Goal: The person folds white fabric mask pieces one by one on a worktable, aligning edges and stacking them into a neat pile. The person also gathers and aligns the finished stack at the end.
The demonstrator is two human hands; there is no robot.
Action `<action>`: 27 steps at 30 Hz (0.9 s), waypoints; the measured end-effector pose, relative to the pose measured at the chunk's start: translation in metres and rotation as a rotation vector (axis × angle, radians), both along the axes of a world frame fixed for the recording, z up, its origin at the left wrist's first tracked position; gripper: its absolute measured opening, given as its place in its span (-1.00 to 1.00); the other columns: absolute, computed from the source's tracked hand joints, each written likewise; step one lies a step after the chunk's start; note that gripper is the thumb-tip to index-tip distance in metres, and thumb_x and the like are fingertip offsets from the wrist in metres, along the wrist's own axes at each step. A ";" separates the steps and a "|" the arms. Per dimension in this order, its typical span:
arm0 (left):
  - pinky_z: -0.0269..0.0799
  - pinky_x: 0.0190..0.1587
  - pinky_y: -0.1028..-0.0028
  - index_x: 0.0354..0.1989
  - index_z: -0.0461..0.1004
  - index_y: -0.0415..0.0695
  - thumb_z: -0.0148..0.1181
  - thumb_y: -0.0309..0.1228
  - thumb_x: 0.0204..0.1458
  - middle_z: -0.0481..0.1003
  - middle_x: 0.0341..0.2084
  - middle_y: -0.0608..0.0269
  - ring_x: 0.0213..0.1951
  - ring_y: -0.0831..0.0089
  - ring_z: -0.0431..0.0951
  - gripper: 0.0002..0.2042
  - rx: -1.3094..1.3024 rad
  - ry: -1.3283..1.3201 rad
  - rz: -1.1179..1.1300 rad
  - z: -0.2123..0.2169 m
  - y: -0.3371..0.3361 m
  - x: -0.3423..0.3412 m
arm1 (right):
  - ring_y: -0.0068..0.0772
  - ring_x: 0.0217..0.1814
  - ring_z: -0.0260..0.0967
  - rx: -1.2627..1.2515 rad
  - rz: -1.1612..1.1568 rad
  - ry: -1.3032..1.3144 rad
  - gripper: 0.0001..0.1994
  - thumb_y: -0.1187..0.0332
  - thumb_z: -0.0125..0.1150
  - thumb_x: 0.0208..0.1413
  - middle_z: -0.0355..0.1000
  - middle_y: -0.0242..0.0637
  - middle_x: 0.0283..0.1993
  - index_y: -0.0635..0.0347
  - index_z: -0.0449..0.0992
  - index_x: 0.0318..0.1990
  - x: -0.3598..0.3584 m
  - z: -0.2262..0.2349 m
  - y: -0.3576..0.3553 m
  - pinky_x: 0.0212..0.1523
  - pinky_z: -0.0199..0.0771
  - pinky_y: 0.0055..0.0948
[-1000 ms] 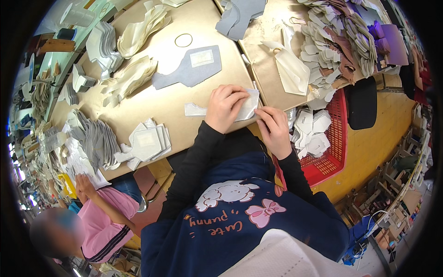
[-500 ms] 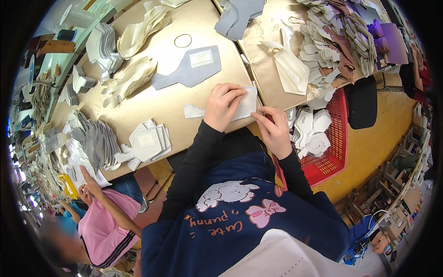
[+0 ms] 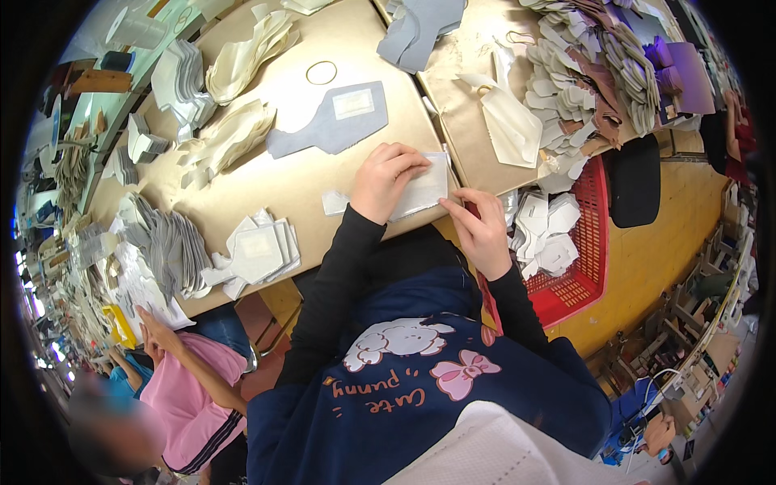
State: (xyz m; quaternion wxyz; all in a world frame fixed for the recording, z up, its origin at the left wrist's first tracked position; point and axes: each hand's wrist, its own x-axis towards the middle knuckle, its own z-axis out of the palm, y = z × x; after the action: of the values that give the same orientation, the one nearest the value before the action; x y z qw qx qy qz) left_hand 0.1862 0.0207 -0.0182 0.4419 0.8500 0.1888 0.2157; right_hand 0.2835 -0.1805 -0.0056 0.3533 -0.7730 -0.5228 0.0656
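My left hand point(image 3: 386, 181) lies flat on a white cut sheet piece point(image 3: 423, 187) at the near edge of the tan table point(image 3: 291, 186), pressing it down. My right hand point(image 3: 482, 232) is at the table's corner, its fingertips pinching the right edge of the same white piece. A grey shaped piece with a white patch point(image 3: 331, 123) lies just beyond my left hand.
Stacks of white and grey cut pieces point(image 3: 250, 250) cover the table's left side. A red basket point(image 3: 575, 250) with white pieces stands to my right. Heaps of beige pieces point(image 3: 582, 81) lie on the far right. A person in pink point(image 3: 186, 396) works at my left.
My hands stay on the white piece with little movement. The person in pink at the left has raised a hand to the table's stacks.
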 end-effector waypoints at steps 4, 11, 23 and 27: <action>0.49 -0.16 0.34 -0.31 0.65 -0.14 0.34 -0.52 -0.03 0.58 -0.33 0.27 -0.25 0.24 0.56 -0.90 0.010 -0.010 0.017 -0.001 -0.002 0.000 | -0.14 0.05 0.43 -0.012 0.007 -0.003 -0.63 0.57 0.30 -0.03 0.47 -0.25 0.00 0.08 0.65 -0.01 0.000 0.001 0.001 0.10 0.37 -0.17; 0.45 -0.19 0.30 -0.32 0.62 -0.10 0.31 -0.54 -0.11 0.55 -0.33 0.33 -0.25 0.26 0.51 -0.85 0.241 -0.060 0.072 -0.005 -0.011 0.003 | -0.17 0.07 0.43 -0.013 0.001 -0.011 -0.63 0.57 0.31 -0.01 0.48 -0.26 0.13 0.11 0.64 0.01 -0.001 0.004 0.002 0.13 0.35 -0.19; 0.26 0.06 0.22 -0.19 0.63 -0.05 0.32 -0.45 0.02 0.54 -0.18 0.40 -0.09 0.36 0.50 -0.83 0.504 0.040 0.273 0.000 -0.039 0.000 | -0.28 0.08 0.39 -0.045 0.037 -0.083 -0.61 0.53 0.32 0.01 0.51 -0.46 0.17 0.10 0.63 0.05 0.000 0.002 0.002 0.14 0.33 -0.24; 0.13 0.24 0.06 -0.13 0.65 -0.01 0.33 -0.38 0.05 0.54 -0.12 0.45 -0.01 0.37 0.47 -0.80 0.550 0.126 0.328 0.004 -0.050 -0.001 | -0.30 0.08 0.40 -0.043 0.042 -0.083 -0.62 0.52 0.32 0.01 0.52 -0.47 0.17 0.09 0.64 0.04 0.001 0.001 0.002 0.14 0.33 -0.24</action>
State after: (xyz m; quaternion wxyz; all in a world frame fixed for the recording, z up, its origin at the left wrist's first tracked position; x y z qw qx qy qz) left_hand 0.1849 -0.0289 -0.0140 0.1426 0.9074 0.2851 0.2740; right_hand 0.2842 -0.1788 -0.0047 0.3132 -0.7714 -0.5514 0.0523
